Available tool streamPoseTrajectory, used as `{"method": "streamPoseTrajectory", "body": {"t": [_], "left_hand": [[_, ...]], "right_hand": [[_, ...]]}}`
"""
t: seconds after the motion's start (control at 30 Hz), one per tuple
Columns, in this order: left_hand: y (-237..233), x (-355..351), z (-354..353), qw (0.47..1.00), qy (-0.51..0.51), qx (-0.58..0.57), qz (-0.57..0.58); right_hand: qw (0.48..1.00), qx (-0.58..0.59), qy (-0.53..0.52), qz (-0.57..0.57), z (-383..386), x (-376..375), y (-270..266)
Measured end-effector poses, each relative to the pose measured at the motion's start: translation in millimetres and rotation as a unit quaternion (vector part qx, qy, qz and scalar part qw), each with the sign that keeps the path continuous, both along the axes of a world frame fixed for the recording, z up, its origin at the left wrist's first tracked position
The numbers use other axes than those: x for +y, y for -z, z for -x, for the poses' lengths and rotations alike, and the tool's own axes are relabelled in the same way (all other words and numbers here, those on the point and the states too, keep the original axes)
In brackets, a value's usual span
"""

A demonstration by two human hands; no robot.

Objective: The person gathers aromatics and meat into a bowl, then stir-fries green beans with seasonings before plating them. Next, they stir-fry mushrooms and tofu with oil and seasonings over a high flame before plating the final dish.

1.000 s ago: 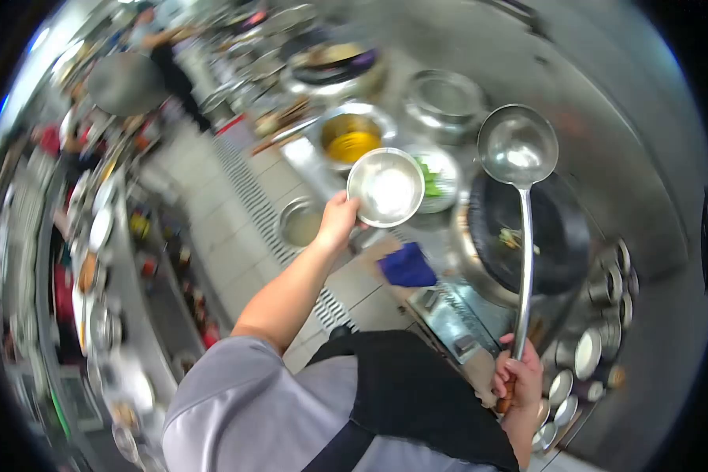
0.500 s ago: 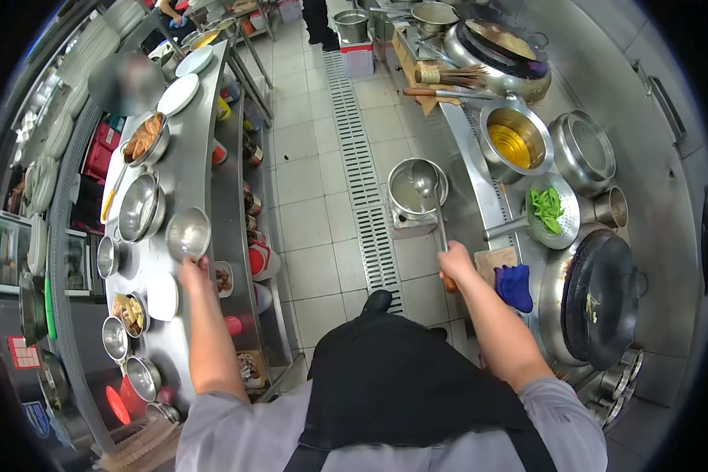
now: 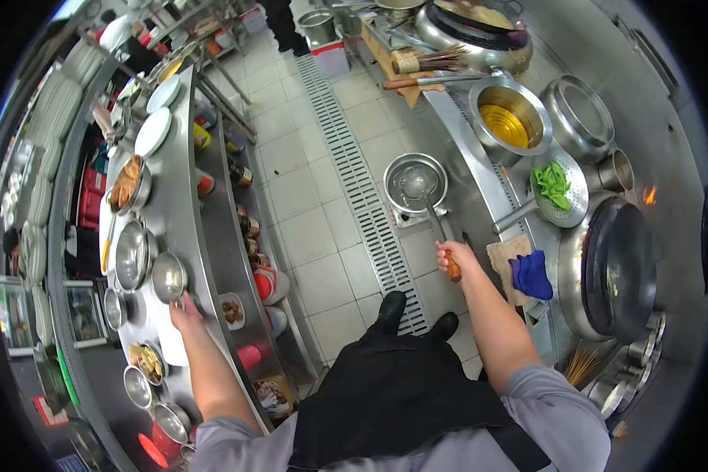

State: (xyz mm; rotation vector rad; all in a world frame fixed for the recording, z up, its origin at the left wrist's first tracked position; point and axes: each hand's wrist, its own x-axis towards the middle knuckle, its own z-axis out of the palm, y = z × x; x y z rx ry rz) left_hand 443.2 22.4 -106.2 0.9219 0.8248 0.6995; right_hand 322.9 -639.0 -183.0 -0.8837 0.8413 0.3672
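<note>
My left hand [image 3: 185,311] grips the near rim of a small metal bowl [image 3: 170,277] over the steel counter at the left. Beside that bowl sits a larger metal bowl [image 3: 132,256], and a white board [image 3: 171,337] lies by my wrist. In my right hand [image 3: 458,259] is a ladle [image 3: 437,224] by its wooden handle. Its round head is down in a metal pot [image 3: 391,189] standing low beside the stove.
On the stove side are a pot of yellow oil [image 3: 505,126], a strainer with green leaves [image 3: 553,186], a blue cloth [image 3: 531,275] and a wok [image 3: 631,271] with a flame [image 3: 650,194] near it. Food bowls [image 3: 126,186] line the counter. A person [image 3: 118,33] stands far back.
The ladle has gone lower into the pot. My left hand has brought the small bowl nearer and left, closer to the larger bowl. A flame now shows by the wok. The view has turned slightly.
</note>
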Motion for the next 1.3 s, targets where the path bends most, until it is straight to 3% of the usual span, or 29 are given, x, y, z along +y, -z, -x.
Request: {"method": "streamPoseTrajectory", "body": {"t": [0.07,0.17,0.23,0.3,0.37,0.53,0.63,0.7,0.77,0.83,0.87,0.93,0.97,1.07,1.1,1.17,1.2,1.27,1.3], "left_hand": [[-9,-14,9,0.998,-0.045,0.023,0.020],[1,-23,14,0.997,-0.054,0.034,0.034],[18,-30,17,0.997,0.039,0.067,0.025],[19,-79,23,0.985,0.145,0.089,0.005],[18,-136,26,0.964,0.224,0.141,0.011],[76,-231,26,0.855,0.468,0.223,0.020],[79,-312,43,0.775,0.568,0.277,-0.004],[69,-365,56,0.742,0.608,0.278,-0.039],[59,-410,67,0.633,0.723,0.263,-0.087],[63,-445,73,0.582,0.771,0.245,-0.078],[65,-459,78,0.581,0.773,0.245,-0.077],[67,-487,87,0.540,0.809,0.224,-0.065],[66,-496,93,0.539,0.810,0.223,-0.060],[63,-510,107,0.515,0.822,0.226,-0.087],[66,-509,109,0.516,0.822,0.226,-0.085],[74,-496,109,0.502,0.820,0.238,-0.135],[83,-485,106,0.494,0.814,0.253,-0.172],[121,-449,95,0.454,0.806,0.256,-0.281],[164,-414,80,0.375,0.795,0.211,-0.427]], "right_hand": [[0.989,0.002,0.052,-0.141,13,-5,-10],[0.969,-0.053,0.096,-0.222,36,1,-50],[0.957,-0.085,0.117,-0.253,55,4,-75],[0.912,-0.152,0.131,-0.358,78,10,-112],[0.892,-0.195,0.155,-0.378,103,13,-148],[0.859,-0.308,0.212,-0.349,181,5,-237],[0.858,-0.339,0.254,-0.291,227,-3,-274],[0.875,-0.338,0.300,-0.173,257,-10,-288],[0.887,-0.316,0.321,-0.102,277,-20,-305],[0.907,-0.159,0.366,0.135,290,-29,-312],[0.907,-0.157,0.367,0.136,298,-40,-303],[0.886,-0.056,0.320,0.331,315,-71,-272],[0.885,-0.053,0.319,0.334,326,-78,-267],[0.818,0.117,0.218,0.519,350,-85,-280],[0.818,0.117,0.216,0.520,361,-91,-273],[0.679,0.224,0.145,0.684,390,-106,-253],[0.692,0.256,0.118,0.665,393,-109,-267],[0.671,0.290,0.088,0.676,394,-121,-274],[0.647,0.325,0.062,0.687,393,-128,-276]]}}
